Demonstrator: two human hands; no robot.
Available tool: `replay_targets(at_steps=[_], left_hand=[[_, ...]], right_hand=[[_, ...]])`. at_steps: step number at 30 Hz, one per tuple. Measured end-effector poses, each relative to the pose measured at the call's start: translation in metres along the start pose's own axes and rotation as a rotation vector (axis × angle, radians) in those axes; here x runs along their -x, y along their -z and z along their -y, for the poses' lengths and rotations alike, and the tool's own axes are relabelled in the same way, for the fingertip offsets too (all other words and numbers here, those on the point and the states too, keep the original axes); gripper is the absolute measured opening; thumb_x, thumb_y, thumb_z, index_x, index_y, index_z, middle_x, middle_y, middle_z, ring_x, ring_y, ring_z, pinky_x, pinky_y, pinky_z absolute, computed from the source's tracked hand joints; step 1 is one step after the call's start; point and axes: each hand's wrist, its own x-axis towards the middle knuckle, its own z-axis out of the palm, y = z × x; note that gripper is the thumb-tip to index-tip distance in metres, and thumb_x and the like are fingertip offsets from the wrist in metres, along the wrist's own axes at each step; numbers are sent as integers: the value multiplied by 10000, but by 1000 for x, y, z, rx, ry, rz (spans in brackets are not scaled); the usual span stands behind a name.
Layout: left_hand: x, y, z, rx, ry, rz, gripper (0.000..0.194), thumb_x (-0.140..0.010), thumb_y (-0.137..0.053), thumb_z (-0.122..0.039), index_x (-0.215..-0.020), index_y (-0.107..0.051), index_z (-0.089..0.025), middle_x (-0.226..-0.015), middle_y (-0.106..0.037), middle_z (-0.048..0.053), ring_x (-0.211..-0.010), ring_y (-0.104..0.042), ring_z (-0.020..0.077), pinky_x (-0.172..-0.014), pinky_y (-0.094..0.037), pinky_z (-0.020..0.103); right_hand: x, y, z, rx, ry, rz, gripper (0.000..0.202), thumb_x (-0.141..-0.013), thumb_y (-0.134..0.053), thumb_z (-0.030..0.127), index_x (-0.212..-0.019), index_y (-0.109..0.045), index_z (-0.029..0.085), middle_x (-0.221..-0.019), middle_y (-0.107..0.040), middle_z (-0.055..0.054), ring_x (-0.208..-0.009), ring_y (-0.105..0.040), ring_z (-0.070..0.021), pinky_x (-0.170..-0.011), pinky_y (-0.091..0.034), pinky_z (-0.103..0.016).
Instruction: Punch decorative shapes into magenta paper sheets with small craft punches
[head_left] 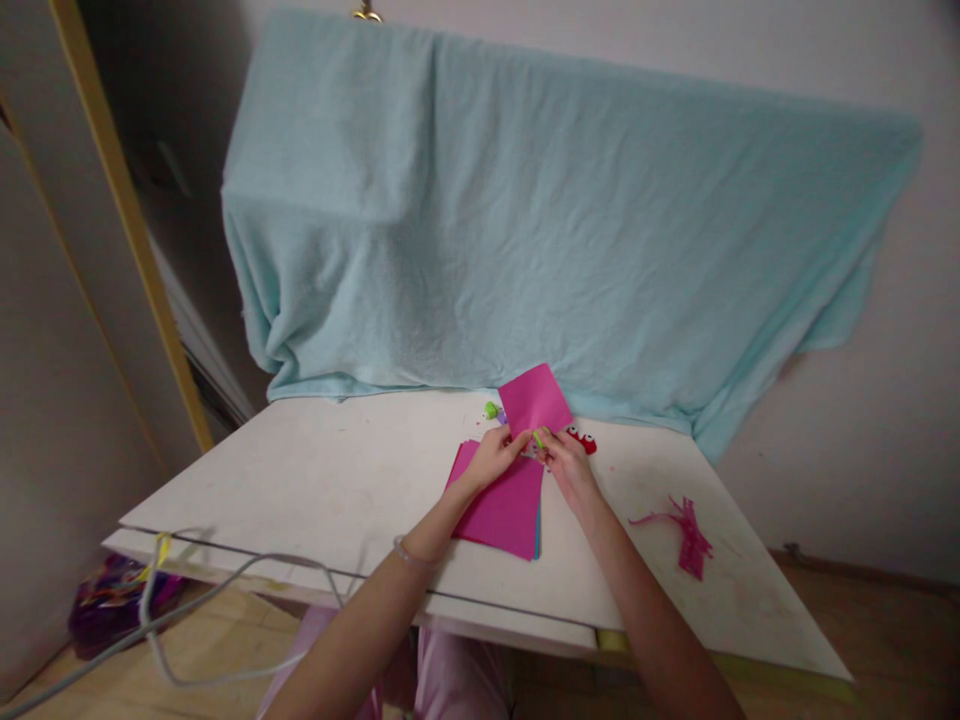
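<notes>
A bright pink sheet of paper [535,394] is raised at the far side of the table, its near edge at my fingers. My left hand [496,456] is closed on that edge, thumb on top. Close beside it, my right hand [568,465] pinches a small green piece [537,439], too small to name, against or just over the sheet. Beneath my hands lies a stack of coloured paper [501,508], magenta on top with red and blue edges showing. A small green figure with eyes [491,410] stands left of the sheet, and red pieces with googly eyes [583,440] lie to its right.
Magenta fringed strips [691,540] lie on the right of the white table [337,470]. A pale blue cloth [570,230] hangs behind it. A grey cable [247,570] loops over the front left edge. A shiny purple bag [112,600] rests on the floor.
</notes>
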Motion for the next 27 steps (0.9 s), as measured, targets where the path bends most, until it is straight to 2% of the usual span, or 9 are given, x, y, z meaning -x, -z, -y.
replay_targets(at_steps=[6,10,15,20,23,27], left_hand=[[2,-2,-6,14,8,-1,463,-885,-448,-542,-698,-569,-137,-637,-530,1,-591,-433,127,-547,-298,231],[3,-4,-9,31,22,-8,457,-873,-470,-540,-679,-567,-138,-634,-530,2,-599,-441,130,-542,-296,231],[5,-2,-19,78,102,-28,483,-851,-495,-567,-663,-576,-129,-629,-551,13,-606,-456,138,-559,-337,240],[6,-3,-33,312,47,-120,403,-823,-601,-487,-1001,-627,-126,-973,-659,83,-871,-575,200,-778,-446,287],[5,-8,-33,440,75,-50,434,-773,-672,-458,-1042,-621,-121,-1014,-654,107,-893,-592,215,-815,-467,319],[2,-16,-27,573,132,16,362,-686,-756,-408,-870,-644,-116,-850,-653,85,-804,-591,202,-788,-486,344]], right_hand=[[1,0,5,33,29,-52,254,-631,-829,301,-635,-614,165,-536,-455,61,-451,-291,-56,-435,-224,-245],[4,-2,9,6,21,-88,223,-622,-830,266,-662,-640,157,-612,-538,35,-484,-343,-59,-444,-231,-243],[7,-7,11,2,34,-98,197,-641,-814,251,-660,-641,158,-605,-538,38,-479,-328,-58,-452,-231,-241],[9,-10,9,35,23,-91,187,-647,-796,260,-665,-639,160,-575,-517,45,-454,-272,-52,-440,-187,-240],[9,-11,8,35,21,-78,174,-615,-790,247,-662,-647,162,-539,-500,50,-442,-266,-54,-438,-190,-241],[8,-11,5,65,23,-67,179,-598,-783,272,-664,-659,160,-579,-561,24,-447,-314,-60,-439,-212,-241]])
